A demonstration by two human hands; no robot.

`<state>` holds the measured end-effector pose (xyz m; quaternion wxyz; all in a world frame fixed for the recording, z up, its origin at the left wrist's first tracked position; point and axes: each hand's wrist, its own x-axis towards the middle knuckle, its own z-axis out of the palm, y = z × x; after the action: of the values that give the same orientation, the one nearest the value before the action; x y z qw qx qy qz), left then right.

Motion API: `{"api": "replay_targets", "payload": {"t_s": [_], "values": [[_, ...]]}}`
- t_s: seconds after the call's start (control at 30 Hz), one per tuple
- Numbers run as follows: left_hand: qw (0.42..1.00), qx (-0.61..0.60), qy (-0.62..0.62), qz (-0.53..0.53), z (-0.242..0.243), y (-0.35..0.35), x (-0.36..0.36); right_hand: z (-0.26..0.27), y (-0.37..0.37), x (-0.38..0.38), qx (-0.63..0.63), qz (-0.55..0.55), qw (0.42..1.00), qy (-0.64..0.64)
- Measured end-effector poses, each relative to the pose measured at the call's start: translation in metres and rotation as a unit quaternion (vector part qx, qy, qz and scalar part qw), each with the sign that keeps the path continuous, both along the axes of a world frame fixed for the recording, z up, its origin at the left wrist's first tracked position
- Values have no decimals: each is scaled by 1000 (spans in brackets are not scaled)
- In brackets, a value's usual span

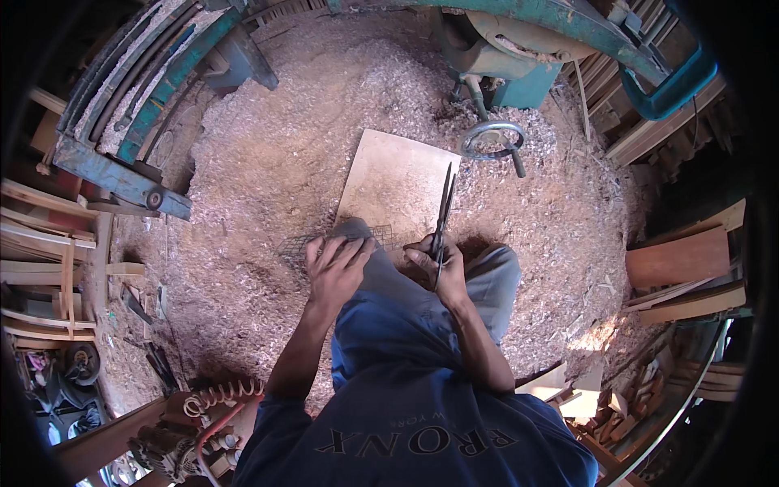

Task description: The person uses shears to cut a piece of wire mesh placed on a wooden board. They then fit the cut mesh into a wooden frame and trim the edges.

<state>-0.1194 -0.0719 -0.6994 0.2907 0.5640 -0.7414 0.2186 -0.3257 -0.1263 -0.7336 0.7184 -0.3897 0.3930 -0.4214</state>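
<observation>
Long dark metal shears or tongs [449, 195] stand point-forward in my right hand [443, 262], which is closed round their handles. My left hand [341, 265], fingers spread and palm down, is over my bent knee at a piece of wire mesh [298, 245]; whether the fingers grip the mesh cannot be told. Part of the mesh shows beyond the knee, beside the near edge of a flat square board [395, 176]. The board lies on the shavings in front of my legs, with dust on it, and the tips of the tool reach over its right side.
Wood shavings [274, 152] cover the floor. A machine with a metal handwheel [492, 140] stands ahead to the right, a green and blue machine frame [122, 170] at the left. Stacked wood [678, 259] lies right, offcuts [578, 389] lower right, a coiled hose [225, 392] lower left.
</observation>
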Motion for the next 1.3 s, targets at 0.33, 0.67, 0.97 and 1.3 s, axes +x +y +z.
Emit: {"api": "replay_targets", "payload": {"t_s": [0.33, 0.67, 0.97, 1.3], "values": [[999, 41, 30, -17, -70, 26, -30, -27, -1, 5, 88, -49, 995, 1], [979, 124, 159, -4, -115, 57, -54, -83, 6, -6, 118, 14, 993, 21], [977, 132, 168, -12, -109, 58, -53, -97, 6, -8, 144, 10, 989, -37], [361, 270, 892, 29, -113, 83, -95, -98, 3, -2, 138, -19, 990, -18]]}}
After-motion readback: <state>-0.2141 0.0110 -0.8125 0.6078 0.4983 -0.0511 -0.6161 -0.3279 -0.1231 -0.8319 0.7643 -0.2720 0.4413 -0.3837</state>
